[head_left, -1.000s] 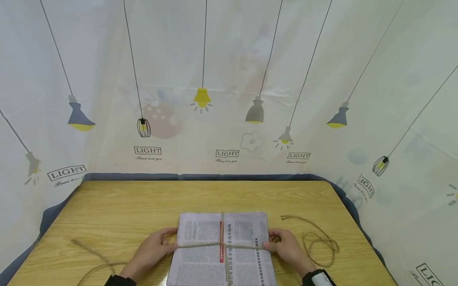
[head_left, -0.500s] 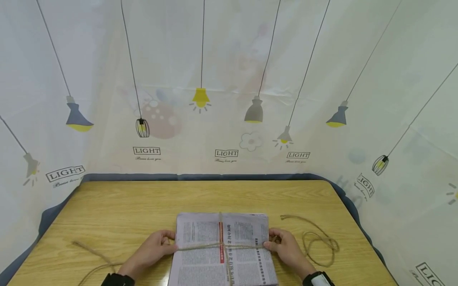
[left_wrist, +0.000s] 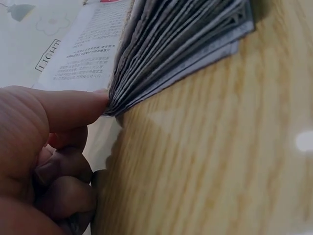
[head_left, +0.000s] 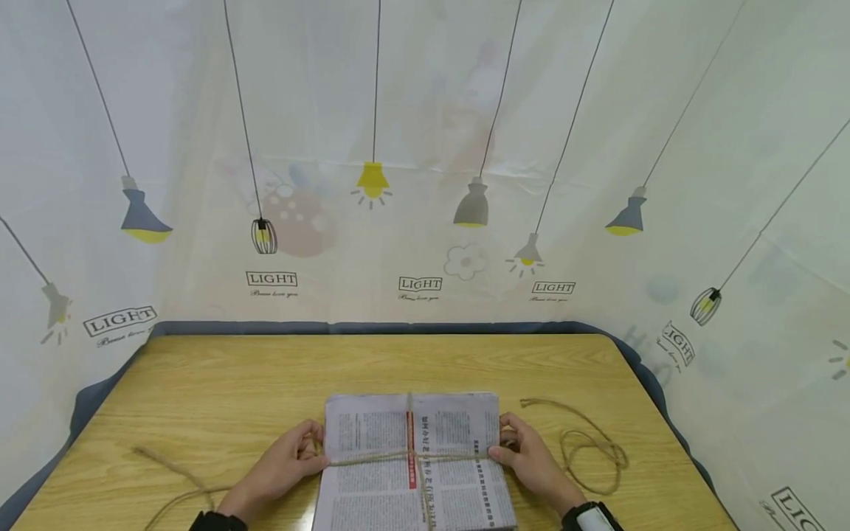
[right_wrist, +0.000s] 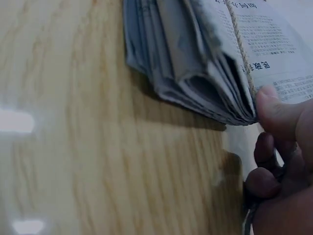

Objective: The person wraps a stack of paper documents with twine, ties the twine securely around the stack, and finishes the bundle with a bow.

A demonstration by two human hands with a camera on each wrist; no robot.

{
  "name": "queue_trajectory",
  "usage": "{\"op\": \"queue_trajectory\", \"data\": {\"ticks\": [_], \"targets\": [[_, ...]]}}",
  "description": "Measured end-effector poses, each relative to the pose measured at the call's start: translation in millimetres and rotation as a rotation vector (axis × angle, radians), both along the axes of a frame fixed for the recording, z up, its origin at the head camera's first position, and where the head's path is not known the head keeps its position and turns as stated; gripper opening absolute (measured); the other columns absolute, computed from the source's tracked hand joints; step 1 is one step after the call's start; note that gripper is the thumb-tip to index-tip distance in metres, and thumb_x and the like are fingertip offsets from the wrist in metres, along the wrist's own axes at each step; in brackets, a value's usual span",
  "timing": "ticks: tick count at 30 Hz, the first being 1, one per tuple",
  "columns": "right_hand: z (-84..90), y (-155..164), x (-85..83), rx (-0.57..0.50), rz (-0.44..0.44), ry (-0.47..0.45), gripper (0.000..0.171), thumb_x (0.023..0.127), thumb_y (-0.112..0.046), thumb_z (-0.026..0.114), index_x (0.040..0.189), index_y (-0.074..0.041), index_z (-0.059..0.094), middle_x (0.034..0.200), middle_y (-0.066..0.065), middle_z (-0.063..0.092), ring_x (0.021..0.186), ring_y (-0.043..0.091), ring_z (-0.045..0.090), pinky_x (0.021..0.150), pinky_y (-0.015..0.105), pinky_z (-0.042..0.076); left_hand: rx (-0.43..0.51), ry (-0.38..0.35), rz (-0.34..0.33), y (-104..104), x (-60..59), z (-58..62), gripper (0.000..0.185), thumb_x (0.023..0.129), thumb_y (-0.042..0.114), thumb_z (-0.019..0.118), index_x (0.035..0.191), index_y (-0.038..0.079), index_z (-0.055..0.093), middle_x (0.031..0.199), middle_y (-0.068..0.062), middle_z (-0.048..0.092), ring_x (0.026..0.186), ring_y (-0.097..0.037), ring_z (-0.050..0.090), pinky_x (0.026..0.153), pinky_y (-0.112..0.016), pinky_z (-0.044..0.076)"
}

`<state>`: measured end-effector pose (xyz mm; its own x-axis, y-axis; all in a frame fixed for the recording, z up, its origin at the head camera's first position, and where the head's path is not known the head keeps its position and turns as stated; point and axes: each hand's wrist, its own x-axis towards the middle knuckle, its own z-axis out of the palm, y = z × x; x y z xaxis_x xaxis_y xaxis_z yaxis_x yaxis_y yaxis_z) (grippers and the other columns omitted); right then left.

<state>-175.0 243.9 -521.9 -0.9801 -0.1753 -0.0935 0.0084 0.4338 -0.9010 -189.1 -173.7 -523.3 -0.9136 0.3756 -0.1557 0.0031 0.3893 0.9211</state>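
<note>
Jute twine (head_left: 413, 459) crosses the newspaper stack (head_left: 413, 461) both ways — one run left to right, one front to back — meeting near the red strip in the middle. We see the stack lying flat on the wooden table (head_left: 265, 383), at the near edge, centred between both hands.

Left hand (head_left: 279, 472) sits at the stack's left edge: thumb on top where the twine comes off the side, other fingers curled under the edge. The left wrist view shows the thumb (left_wrist: 63, 110) pressed against the fanned paper edges (left_wrist: 181, 49).

Right hand (head_left: 527, 464) mirrors it on the right edge — thumb (right_wrist: 276, 110) on top beside the twine (right_wrist: 239, 44), fingers curled below against the folded sheets (right_wrist: 195, 78). Both hands are pinching the stack's sides.

Loose twine trails off each side: a coiled length (head_left: 591, 450) on the table right of the right hand, another strand (head_left: 173, 476) left of the left hand. We can't tell whether either hand also holds the twine ends.

A curtain printed with lamps (head_left: 425, 184) surrounds the table.
</note>
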Motion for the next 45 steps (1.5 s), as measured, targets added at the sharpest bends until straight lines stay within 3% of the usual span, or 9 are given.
{"op": "queue_trajectory", "data": {"ticks": [4, 8, 11, 13, 19, 24, 31, 38, 45], "targets": [[-2.7, -1.1, 0.7, -0.04, -0.039, 0.019, 0.026, 0.087, -0.002, 0.067, 0.107, -0.001, 0.051, 0.094, 0.014, 0.074, 0.081, 0.011, 0.057, 0.079, 0.02, 0.04, -0.002, -0.03, 0.013, -0.5, -0.3, -0.6, 0.052, 0.09, 0.014, 0.069, 0.129, -0.007, 0.043, 0.066, 0.004, 0.041, 0.053, -0.004, 0.036, 0.051, -0.017, 0.031], [-4.1, -3.1, 1.8, -0.057, -0.076, 0.036, 0.026, 0.085, 0.002, 0.068, 0.105, 0.0, 0.051, 0.087, 0.014, 0.071, 0.076, 0.01, 0.054, 0.076, 0.02, 0.04, 0.005, -0.044, -0.029, -1.2, -1.0, 0.0, 0.069, 0.091, 0.015, 0.067, 0.14, -0.019, 0.032, 0.061, 0.005, 0.04, 0.049, -0.003, 0.033, 0.049, -0.016, 0.029], [-3.7, -4.2, 1.5, -0.045, -0.098, 0.03, 0.028, 0.085, 0.003, 0.067, 0.105, -0.001, 0.049, 0.086, 0.013, 0.07, 0.075, 0.01, 0.053, 0.073, 0.02, 0.04, -0.032, 0.002, -0.072, -1.6, -0.6, 1.8, 0.062, 0.091, 0.017, 0.067, 0.135, -0.018, 0.04, 0.063, 0.005, 0.04, 0.051, -0.002, 0.034, 0.05, -0.017, 0.03], [-3.2, -3.9, 0.2, -0.018, -0.095, 0.025, 0.031, 0.086, 0.002, 0.067, 0.111, -0.001, 0.048, 0.089, 0.012, 0.072, 0.078, 0.011, 0.055, 0.074, 0.02, 0.041, -0.081, 0.051, -0.073, -1.5, 0.4, 3.2, 0.052, 0.091, 0.02, 0.067, 0.13, -0.009, 0.05, 0.071, 0.003, 0.049, 0.06, -0.003, 0.044, 0.058, -0.018, 0.036], [1.8, 2.5, -5.0, 0.135, 0.04, 0.03, 0.036, 0.092, -0.011, 0.065, 0.124, -0.001, 0.055, 0.096, 0.003, 0.068, 0.087, 0.012, 0.056, 0.077, 0.022, 0.043, -0.212, 0.214, -0.072, 0.0, 5.6, 3.6, 0.03, 0.092, 0.033, 0.066, 0.117, 0.017, 0.061, 0.11, 0.004, 0.068, 0.101, -0.012, 0.062, 0.085, -0.031, 0.048], [7.9, 10.3, -8.2, 0.259, 0.181, 0.057, 0.035, 0.093, -0.024, 0.065, 0.123, -0.007, 0.056, 0.102, -0.002, 0.066, 0.088, 0.007, 0.056, 0.077, 0.023, 0.045, -0.253, 0.273, -0.09, 1.0, 9.1, 6.4, 0.03, 0.095, 0.038, 0.061, 0.119, 0.02, 0.056, 0.109, 0.006, 0.069, 0.102, -0.013, 0.065, 0.084, -0.03, 0.05], [18.8, 16.3, -13.2, 0.313, 0.325, 0.035, 0.041, 0.09, -0.028, 0.068, 0.121, -0.006, 0.052, 0.103, -0.001, 0.065, 0.088, 0.003, 0.058, 0.074, 0.023, 0.045, -0.323, 0.299, -0.148, 0.2, 7.1, 12.2, 0.034, 0.097, 0.041, 0.057, 0.124, 0.022, 0.05, 0.108, 0.004, 0.073, 0.101, -0.016, 0.069, 0.084, -0.035, 0.053], [21.5, 15.1, -14.3, 0.334, 0.339, 0.011, 0.037, 0.089, -0.023, 0.07, 0.117, -0.007, 0.053, 0.101, -0.002, 0.066, 0.088, 0.006, 0.059, 0.073, 0.022, 0.044, -0.347, 0.276, -0.183, 0.2, 3.6, 16.8, 0.039, 0.095, 0.041, 0.059, 0.126, 0.02, 0.049, 0.104, -0.001, 0.074, 0.097, -0.018, 0.07, 0.081, -0.037, 0.054], [25.3, 14.7, -13.8, 0.292, 0.338, -0.004, 0.044, 0.091, -0.021, 0.068, 0.127, -0.005, 0.05, 0.113, 0.002, 0.068, 0.1, 0.011, 0.064, 0.083, 0.027, 0.05, -0.324, 0.295, -0.174, 0.0, 2.6, 15.7, 0.038, 0.094, 0.036, 0.062, 0.125, 0.017, 0.05, 0.102, 0.001, 0.073, 0.093, -0.011, 0.069, 0.079, -0.031, 0.053]]}}
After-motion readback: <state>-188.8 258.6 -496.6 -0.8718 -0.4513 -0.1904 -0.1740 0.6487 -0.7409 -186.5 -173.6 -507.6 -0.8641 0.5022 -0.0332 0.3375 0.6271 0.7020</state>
